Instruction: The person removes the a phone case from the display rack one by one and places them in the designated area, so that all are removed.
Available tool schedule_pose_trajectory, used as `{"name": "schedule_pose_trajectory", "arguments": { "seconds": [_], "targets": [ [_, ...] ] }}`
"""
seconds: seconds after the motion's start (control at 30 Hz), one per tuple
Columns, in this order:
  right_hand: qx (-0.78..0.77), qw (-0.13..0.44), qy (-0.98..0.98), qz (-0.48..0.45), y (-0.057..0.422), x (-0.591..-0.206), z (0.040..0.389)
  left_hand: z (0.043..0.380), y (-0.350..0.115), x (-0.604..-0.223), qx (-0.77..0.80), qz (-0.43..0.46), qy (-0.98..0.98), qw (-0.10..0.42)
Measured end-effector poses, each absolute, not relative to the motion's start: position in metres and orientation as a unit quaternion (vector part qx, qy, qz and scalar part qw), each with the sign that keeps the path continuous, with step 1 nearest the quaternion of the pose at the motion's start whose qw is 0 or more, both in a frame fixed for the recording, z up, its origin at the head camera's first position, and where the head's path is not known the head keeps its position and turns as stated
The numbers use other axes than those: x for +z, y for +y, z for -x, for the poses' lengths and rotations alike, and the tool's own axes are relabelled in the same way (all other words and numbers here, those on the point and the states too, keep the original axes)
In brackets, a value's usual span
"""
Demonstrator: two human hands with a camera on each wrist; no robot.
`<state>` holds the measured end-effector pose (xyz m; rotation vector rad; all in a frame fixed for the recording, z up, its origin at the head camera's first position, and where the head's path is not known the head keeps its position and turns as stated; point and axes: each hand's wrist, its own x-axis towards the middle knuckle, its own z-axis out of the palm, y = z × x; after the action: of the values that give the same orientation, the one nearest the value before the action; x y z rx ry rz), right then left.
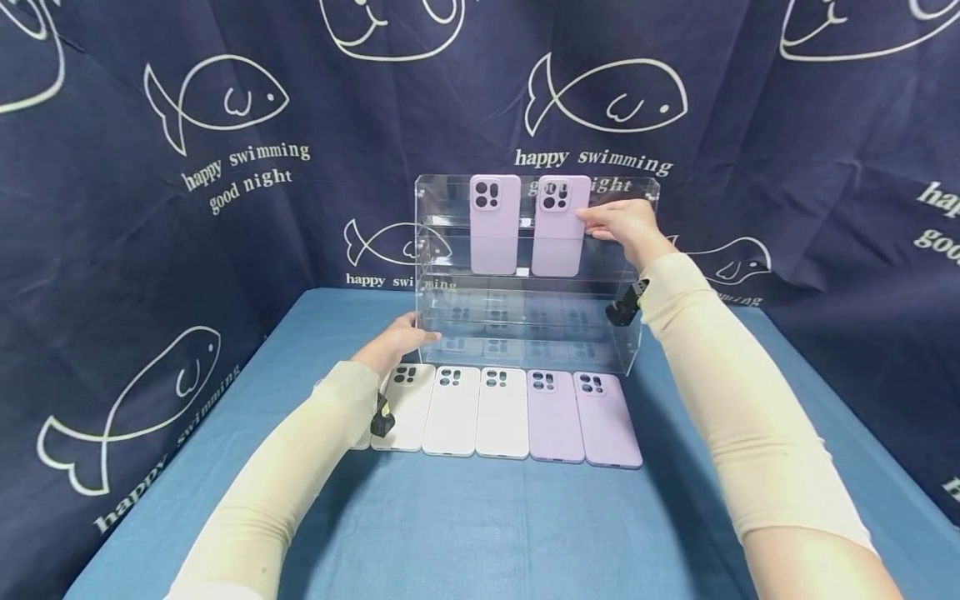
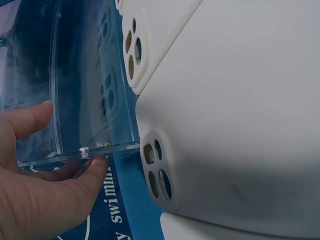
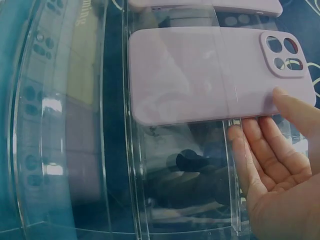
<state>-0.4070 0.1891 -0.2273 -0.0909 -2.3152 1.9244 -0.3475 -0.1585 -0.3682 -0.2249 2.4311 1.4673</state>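
Observation:
My right hand [image 1: 626, 225] pinches the edge of a light purple phone case [image 1: 560, 242], thumb on its face near the camera cutout and fingers behind. That case stands upright on the upper tier of a clear acrylic display rack [image 1: 525, 354]. Beside it on the same tier is another purple phone case [image 1: 495, 237]. My left hand [image 1: 397, 343] grips the rack's left side panel low down; in the left wrist view the thumb [image 2: 32, 120] lies inside the panel and the fingers outside.
In front of the rack, a row of phone cases lies flat on the blue cloth [image 1: 465, 525]: several white cases [image 1: 450, 417] at left, two purple cases [image 1: 555, 417] at right. The left forearm covers part of the leftmost ones. A dark blue fish-print curtain [image 1: 360, 125] hangs behind.

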Motion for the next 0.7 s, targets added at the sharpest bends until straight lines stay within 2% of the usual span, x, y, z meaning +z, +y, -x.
{"name": "schedule_pose_trajectory", "arguments": {
  "seconds": [0.3, 0.7],
  "targets": [
    [0.565, 0.001, -0.824, 0.04, 0.1928, -0.2238, 0.408, 0.3481, -0.1585, -0.3676, 0.515, 0.08, 0.84, 0.154],
    [0.605, -0.012, -0.795, 0.023, 0.1936, -0.2237, 0.4098, 0.3499, -0.1591, -0.3668, 0.512, 0.082, 0.841, 0.155]
  ]
}}
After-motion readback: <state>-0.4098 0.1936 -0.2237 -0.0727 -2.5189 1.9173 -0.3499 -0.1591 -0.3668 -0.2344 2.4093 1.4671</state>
